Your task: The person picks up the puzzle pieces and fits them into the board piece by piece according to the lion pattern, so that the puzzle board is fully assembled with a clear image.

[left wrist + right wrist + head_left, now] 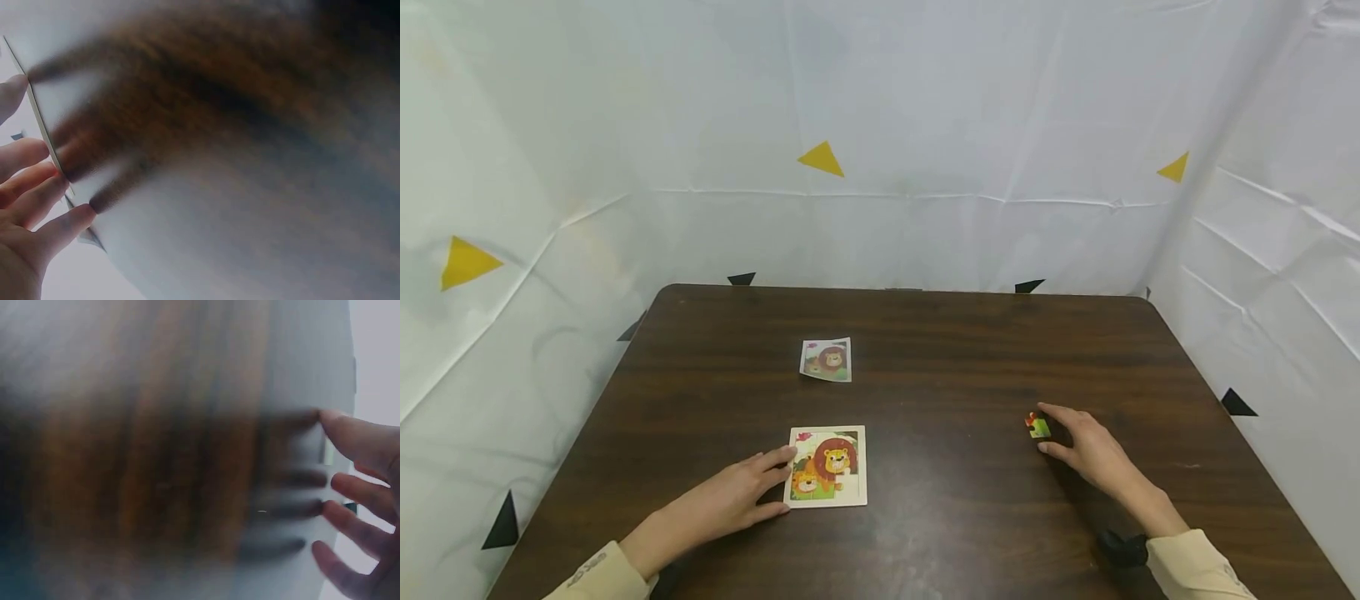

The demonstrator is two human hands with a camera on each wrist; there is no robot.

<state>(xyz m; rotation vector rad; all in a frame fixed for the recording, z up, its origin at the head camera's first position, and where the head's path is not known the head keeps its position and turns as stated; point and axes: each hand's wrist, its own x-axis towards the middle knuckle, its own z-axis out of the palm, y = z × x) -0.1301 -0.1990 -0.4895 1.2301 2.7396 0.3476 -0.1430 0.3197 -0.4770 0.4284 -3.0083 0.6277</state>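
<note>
A square jigsaw puzzle (824, 454) with a lion picture lies in a pale frame on the table. The lower right of its tray shows bare cream board. My left hand (739, 495) rests at the frame's left side, fingertips along the edge and thumb by the near corner; the left wrist view shows the fingers (34, 199) spread along that thin edge. Further right, a small red, yellow and green puzzle piece (1037, 426) lies on the wood. Around its right side my right hand (1097, 454) holds thumb and forefinger apart, with the other fingers (359, 528) spread in the right wrist view.
A printed picture card (827, 372) of the same lion scene lies beyond the puzzle, its near left corner lifted slightly. The dark wooden table (940, 350) is bounded by white sheeting (925, 108) at the back and sides, marked with yellow and black triangles.
</note>
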